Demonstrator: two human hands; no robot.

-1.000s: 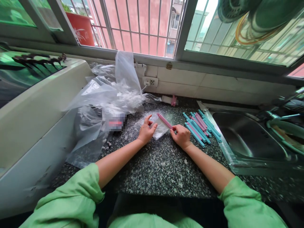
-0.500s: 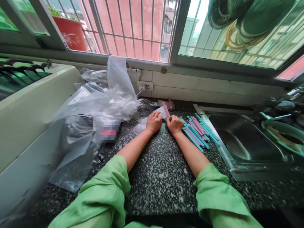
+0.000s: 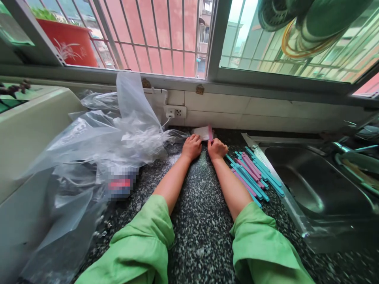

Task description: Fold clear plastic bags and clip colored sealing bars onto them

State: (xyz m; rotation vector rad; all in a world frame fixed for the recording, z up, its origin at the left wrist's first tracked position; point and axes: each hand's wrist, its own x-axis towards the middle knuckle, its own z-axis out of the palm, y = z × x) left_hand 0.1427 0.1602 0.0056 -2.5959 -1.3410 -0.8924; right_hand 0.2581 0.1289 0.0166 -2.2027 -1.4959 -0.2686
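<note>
At the back of the speckled counter, my right hand is closed on the lower end of a pink bag sealing clip, which stands nearly upright in view. A small whitish plastic bag extends leftward from the clip. My left hand has its fingers curled at the bag's near edge; its fingertips are partly hidden. Right of my right hand lies a loose pile of blue and pink sealing clips. The packet seen earlier near the wall is mostly covered now.
Crumpled clear plastic bags spread over the left side beside a pale appliance. A blurred packet lies among them. On the right is a steel sink. A wall socket with a plug sits behind.
Both hands have moved forward toward the wall, carrying the bag and pink clip. My left hand, apart and open a second ago, now curls at the bag. The view has shifted.
</note>
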